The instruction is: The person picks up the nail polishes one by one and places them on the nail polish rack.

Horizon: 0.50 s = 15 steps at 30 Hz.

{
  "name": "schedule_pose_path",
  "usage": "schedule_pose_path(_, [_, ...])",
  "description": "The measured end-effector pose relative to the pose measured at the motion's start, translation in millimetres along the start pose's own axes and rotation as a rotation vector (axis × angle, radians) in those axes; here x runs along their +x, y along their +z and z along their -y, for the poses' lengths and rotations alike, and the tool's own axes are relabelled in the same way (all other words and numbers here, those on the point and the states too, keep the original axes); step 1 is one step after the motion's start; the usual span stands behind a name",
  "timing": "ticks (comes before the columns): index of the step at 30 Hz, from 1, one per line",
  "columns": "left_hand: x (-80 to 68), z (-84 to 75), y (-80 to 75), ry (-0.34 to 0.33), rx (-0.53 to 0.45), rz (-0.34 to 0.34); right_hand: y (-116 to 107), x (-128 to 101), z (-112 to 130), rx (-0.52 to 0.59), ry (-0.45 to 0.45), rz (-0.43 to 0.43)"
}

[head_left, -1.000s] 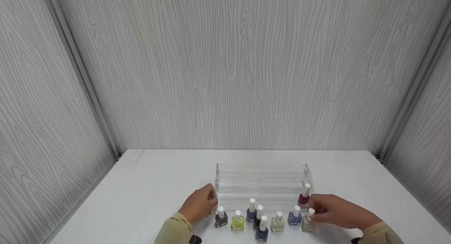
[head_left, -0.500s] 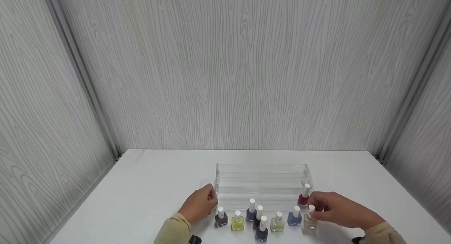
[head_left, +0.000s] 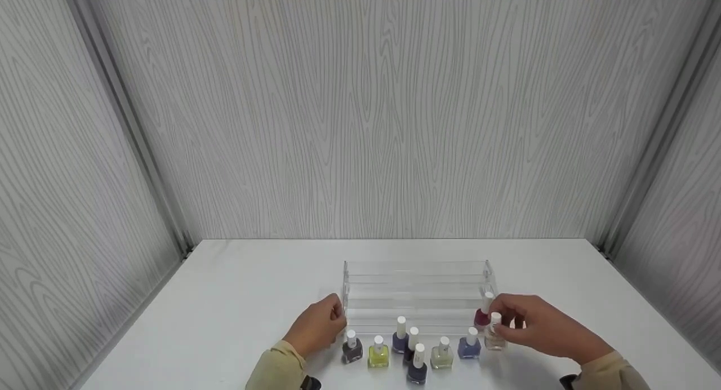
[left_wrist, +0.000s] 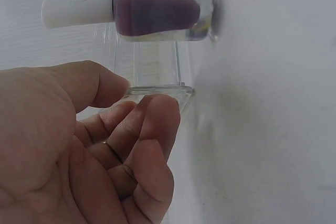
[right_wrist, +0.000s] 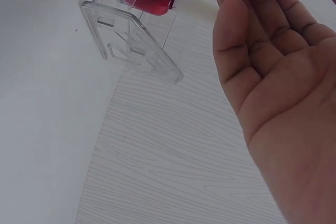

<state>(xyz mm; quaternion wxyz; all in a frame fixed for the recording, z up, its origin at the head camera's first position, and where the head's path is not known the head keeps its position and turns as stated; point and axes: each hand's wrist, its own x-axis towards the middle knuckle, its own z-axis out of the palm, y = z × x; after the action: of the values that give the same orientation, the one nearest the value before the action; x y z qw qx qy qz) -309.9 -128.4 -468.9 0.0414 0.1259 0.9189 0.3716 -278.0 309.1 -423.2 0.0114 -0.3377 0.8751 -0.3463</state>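
Fingers of the right hand (head_left: 535, 328) pinch the white cap (head_left: 495, 318) of a clear bottle (head_left: 494, 341) — thumb on one side, fingertips on the other. We have that bottle roughly upright, just in front of the right end of the clear rack (head_left: 417, 304), near the red bottle (head_left: 482, 318). Can't tell from our views if its base touches the table (head_left: 253, 288). Right wrist view only gets part of the cap at the top edge.

Left hand (head_left: 315, 326) is at the rack's left end; in the left wrist view we see thumb and fingers pinching the edge of the side panel (left_wrist: 157, 89), lower fingers curled in.

Red bottle sits in the rack's front tier, right end, cap up, close to the right hand's fingertips.

In front of the rack, left to right, we count: mauve-grey bottle (head_left: 352, 353), yellow bottle (head_left: 378, 357), purple-blue bottle (head_left: 400, 342), a dark bottle (head_left: 409, 355) with a navy bottle (head_left: 417, 373) close by, pale bottle (head_left: 442, 357), blue bottle (head_left: 469, 348). All upright, white caps. Mauve-grey one is nearest the left hand.

Tan sleeves (head_left: 276, 367) on both arms; wood-grain panel (head_left: 360, 125) behind the table.
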Motion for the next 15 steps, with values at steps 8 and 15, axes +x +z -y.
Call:
schedule_pose_path(8, [0.0,-1.4,0.1,-0.006,0.011,-0.006,1.7,2.0,1.1,-0.020,-0.064,-0.078])
schedule_pose_path(15, [-0.2,-0.5,1.0,0.000,0.000,-0.010,1.4,3.2,2.9,-0.034,-0.064,-0.138])
